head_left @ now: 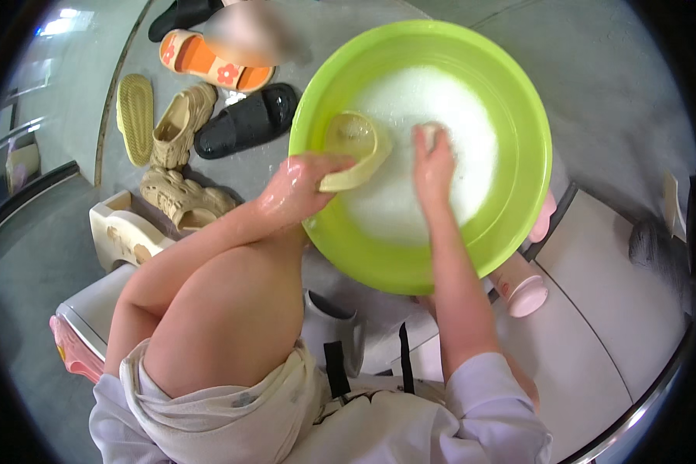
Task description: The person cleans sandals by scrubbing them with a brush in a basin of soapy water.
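A large lime-green plastic basin point(516, 145) holds whitish, sudsy water. My left hand point(301, 180) grips a pale yellow slide sandal point(366, 169) over the basin's left side, part of the sandal low inside the basin. My right hand point(435, 165) is over the middle of the water, its fingers closed around a small pale object point(432, 132), mostly hidden by the fingers; I cannot tell what it is.
Left of the basin lie a black slide point(246, 122), orange floral slides point(194, 55), a yellow slide point(135, 119), and beige clogs point(177, 124). A cream plastic stool point(122, 232) stands near my left knee. A pink cup point(521, 290) lies right of the basin.
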`<state>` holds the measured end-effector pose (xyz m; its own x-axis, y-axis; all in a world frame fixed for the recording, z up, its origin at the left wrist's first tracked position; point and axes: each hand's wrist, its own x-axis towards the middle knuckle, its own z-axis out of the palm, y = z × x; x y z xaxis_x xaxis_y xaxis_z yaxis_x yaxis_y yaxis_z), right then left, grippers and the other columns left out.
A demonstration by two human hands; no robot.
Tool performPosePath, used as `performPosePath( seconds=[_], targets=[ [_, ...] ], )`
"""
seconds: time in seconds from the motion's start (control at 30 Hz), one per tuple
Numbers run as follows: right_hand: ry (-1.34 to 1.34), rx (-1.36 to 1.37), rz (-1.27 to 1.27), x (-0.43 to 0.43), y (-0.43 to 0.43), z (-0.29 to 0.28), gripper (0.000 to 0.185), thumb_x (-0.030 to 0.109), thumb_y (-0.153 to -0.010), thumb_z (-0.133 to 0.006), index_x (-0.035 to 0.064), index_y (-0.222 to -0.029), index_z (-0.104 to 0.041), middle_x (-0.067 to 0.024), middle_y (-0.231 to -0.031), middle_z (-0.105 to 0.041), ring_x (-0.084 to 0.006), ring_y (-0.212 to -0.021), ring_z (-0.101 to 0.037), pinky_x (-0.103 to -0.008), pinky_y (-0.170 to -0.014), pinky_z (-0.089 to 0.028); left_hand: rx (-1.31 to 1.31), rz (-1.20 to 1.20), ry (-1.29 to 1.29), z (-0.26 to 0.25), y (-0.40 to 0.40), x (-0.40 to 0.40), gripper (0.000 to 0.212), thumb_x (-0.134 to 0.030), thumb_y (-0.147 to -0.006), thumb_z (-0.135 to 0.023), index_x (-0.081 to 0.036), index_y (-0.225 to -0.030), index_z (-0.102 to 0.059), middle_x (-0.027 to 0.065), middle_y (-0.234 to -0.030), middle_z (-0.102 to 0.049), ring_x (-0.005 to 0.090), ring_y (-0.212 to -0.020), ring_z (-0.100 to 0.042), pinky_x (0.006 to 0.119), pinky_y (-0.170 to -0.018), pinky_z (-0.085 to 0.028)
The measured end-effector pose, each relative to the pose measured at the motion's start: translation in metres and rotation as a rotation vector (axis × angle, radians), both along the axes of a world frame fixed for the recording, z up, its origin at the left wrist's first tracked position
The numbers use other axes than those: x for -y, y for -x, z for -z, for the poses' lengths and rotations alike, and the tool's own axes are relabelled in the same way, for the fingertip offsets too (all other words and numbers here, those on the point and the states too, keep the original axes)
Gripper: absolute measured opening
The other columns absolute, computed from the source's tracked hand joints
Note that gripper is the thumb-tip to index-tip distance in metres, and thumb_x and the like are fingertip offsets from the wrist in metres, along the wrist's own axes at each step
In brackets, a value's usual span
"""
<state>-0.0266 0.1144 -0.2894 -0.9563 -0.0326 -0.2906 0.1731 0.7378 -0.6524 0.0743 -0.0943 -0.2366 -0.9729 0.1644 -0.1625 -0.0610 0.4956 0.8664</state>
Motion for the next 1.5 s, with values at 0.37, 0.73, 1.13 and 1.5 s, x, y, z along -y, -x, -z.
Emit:
performPosePath(
  seconds=[0.37, 0.73, 1.13, 1.5],
  targets=[
    [0.573, 0.133, 0.243, 0.039, -0.047, -0.031, 0.048, 0.034, -0.096, -0.049, -0.0069, -0.122, -0.046, -0.0192, -0.115, -0.059, -0.0289, -0.098, -0.057, -0.0383, -0.090, -0.044, 0.039, -0.152, 0.040, -0.021, 0.004, 0.003, 0.034, -0.002, -0.073, -0.064, -0.005, -0.106, -0.065, 0.0152, -0.102, -0.066, 0.0329, -0.094, -0.063, 0.037, -0.084, -0.051],
    [0.241, 0.075, -0.266, 0.057, -0.060, -0.088, 0.050, 0.040, -0.091, -0.055, 0.0066, -0.126, -0.043, -0.0270, -0.100, -0.062, -0.0428, -0.091, -0.061, -0.0480, -0.075, -0.049, 0.219, -0.137, 0.144, -0.023, 0.010, -0.005, 0.037, -0.003, -0.072, -0.064, -0.005, -0.110, -0.064, 0.0168, -0.099, -0.066, 0.0349, -0.092, -0.063, 0.038, -0.081, -0.051],
    [0.131, 0.088, -0.274, 0.061, -0.065, -0.092, 0.049, 0.045, -0.089, -0.056, 0.0104, -0.121, -0.043, -0.0226, -0.077, -0.064, -0.0458, -0.072, -0.061, -0.0525, -0.063, -0.047, 0.104, -0.153, 0.060, -0.015, 0.007, -0.001, 0.042, -0.004, -0.071, -0.063, -0.008, -0.113, -0.063, 0.0208, -0.093, -0.065, 0.0372, -0.086, -0.063, 0.039, -0.074, -0.051],
    [0.208, 0.186, -0.201, 0.059, -0.050, -0.084, 0.050, 0.045, -0.090, -0.054, 0.0106, -0.124, -0.042, -0.0261, -0.079, -0.064, -0.0459, -0.071, -0.062, -0.0523, -0.061, -0.047, 0.295, -0.117, 0.197, -0.010, 0.007, 0.004, 0.036, -0.008, -0.073, -0.067, -0.005, -0.109, -0.065, 0.0175, -0.098, -0.067, 0.0329, -0.089, -0.066, 0.037, -0.078, -0.052]
  ],
)
